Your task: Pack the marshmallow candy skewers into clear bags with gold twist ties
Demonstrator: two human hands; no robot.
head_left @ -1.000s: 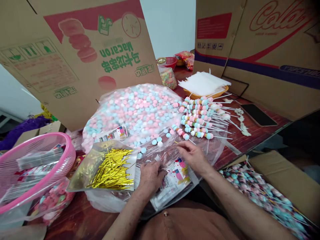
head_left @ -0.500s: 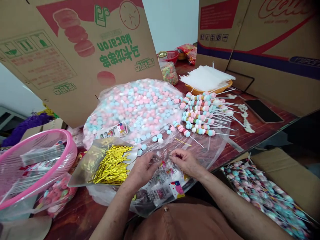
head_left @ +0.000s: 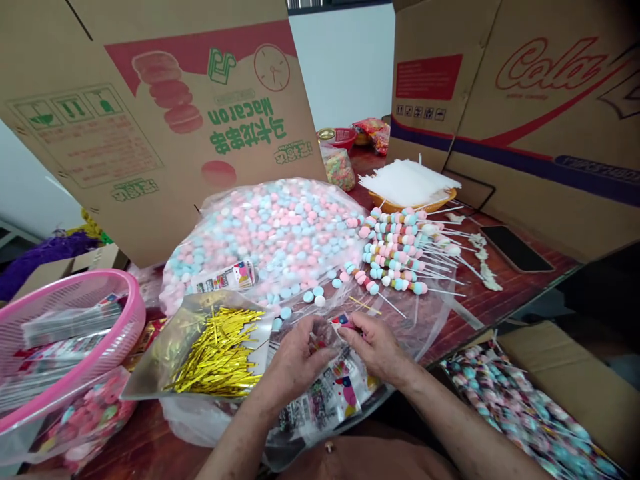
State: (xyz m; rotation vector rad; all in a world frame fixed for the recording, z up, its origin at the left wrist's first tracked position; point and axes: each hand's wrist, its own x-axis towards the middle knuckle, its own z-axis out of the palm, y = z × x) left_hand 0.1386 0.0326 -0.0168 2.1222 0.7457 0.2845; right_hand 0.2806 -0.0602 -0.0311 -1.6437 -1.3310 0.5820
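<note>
Fingers of my right hand point(head_left: 377, 347) pinch the printed end of a clear plastic wrapper point(head_left: 342, 320); fingers of my left hand point(head_left: 295, 357) curl at its other side, can't tell if gripping. Nearest pastel pink-and-blue candy skewer point(head_left: 359, 277) lies just beyond the right hand, white stick slanting rightward and toward me. Thin gold twist tie point(head_left: 365, 305) between. Open room: rightward over clear plastic sheet point(head_left: 423, 320), up to the red-brown wooden worktop's point(head_left: 520, 287) edge.

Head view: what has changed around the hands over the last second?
The right hand has left the loose gold tie, which now lies apart from it, and has drawn nearer the left hand, holding a printed wrapper. The left hand, spread over the packets before, now curls at clear film. The candy skewers, candy bag and heaped gold ties stayed put.
</note>
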